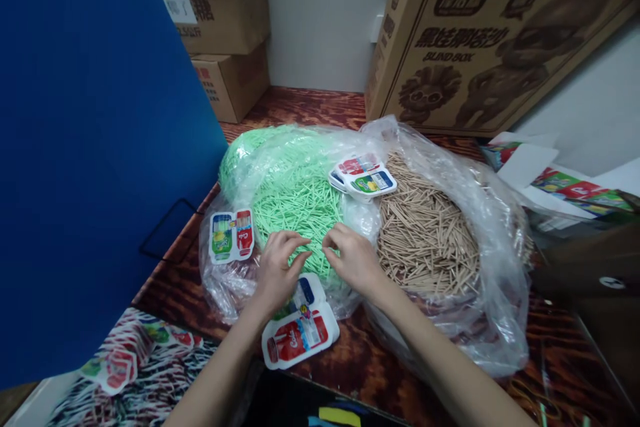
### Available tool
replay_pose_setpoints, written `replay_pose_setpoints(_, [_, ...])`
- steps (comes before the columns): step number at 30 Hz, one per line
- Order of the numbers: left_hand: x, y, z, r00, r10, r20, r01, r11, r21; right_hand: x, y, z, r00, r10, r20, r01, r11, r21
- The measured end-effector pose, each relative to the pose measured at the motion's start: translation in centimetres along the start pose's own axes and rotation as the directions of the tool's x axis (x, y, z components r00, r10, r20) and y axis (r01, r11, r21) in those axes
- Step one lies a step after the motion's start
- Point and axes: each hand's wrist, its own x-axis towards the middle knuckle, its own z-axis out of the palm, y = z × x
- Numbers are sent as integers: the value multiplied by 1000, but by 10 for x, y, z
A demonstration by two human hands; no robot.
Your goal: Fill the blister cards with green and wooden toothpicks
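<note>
My left hand (pixel 280 267) hovers over the near edge of a heap of thin green sticks (pixel 300 203) in a clear plastic bag. Its fingers are bent, with a gap between thumb and forefinger and nothing visible in it. Facing it, my right hand (pixel 353 259) has its fingertips curled together over the same heap; anything between them is too small to make out. Below my left wrist lies a cola-printed blister pack (pixel 300 337). Another two-part pack (pixel 231 236) with green and red halves rests on the bag at left. A small stack of packs (pixel 363 175) sits between the heaps.
Brown sticks (pixel 427 237) fill a second clear bag (pixel 500 320) at right. A large carton (pixel 495 47) stands behind, and stacked cartons (pixel 225 13) are at the back left. A blue panel (pixel 95 147) borders the left side. Printed card boxes (pixel 565 180) lie at right.
</note>
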Motion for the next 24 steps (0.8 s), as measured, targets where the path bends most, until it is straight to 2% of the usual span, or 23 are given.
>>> replay_pose_setpoints(6, [1, 10, 4, 992, 39, 120, -37, 999, -20, -19, -1, -5, 1000, -18, -24, 23, 977, 211])
replay_pose_setpoints(10, [-1, 12, 0, 987, -12, 160, 42, 981, -188, -25, 1, -5, 995, -80, -56, 93, 953, 288])
replay_pose_setpoints(12, [-3, 12, -2, 979, -54, 196, 116, 940, -320, -28, 0, -5, 989, -126, -75, 143, 938, 315])
replay_pose_setpoints(14, [-7, 11, 0, 965, -123, 232, 221, 860, -459, -31, -2, -5, 982, -167, -91, 188, 925, 330])
replay_pose_setpoints(16, [-14, 9, 4, 938, -224, 265, 342, 730, -591, -34, -4, -5, 975, -200, -96, 220, 917, 332])
replay_pose_setpoints(19, [-25, 10, 12, 865, -388, 319, 483, 468, -740, -39, -9, -5, 965, -245, -95, 262, 901, 347])
replay_pose_setpoints(21, [-31, 12, 15, 809, -480, 340, 526, 331, -784, -43, -12, -4, 960, -263, -96, 280, 886, 370])
replay_pose_setpoints(22, [-33, 13, 15, 787, -520, 331, 529, 296, -795, -45, -13, -3, 960, -263, -98, 280, 880, 383])
replay_pose_setpoints(24, [-35, 13, 10, 765, -577, 286, 517, 286, -806, -48, -15, -2, 963, -247, -108, 270, 870, 412])
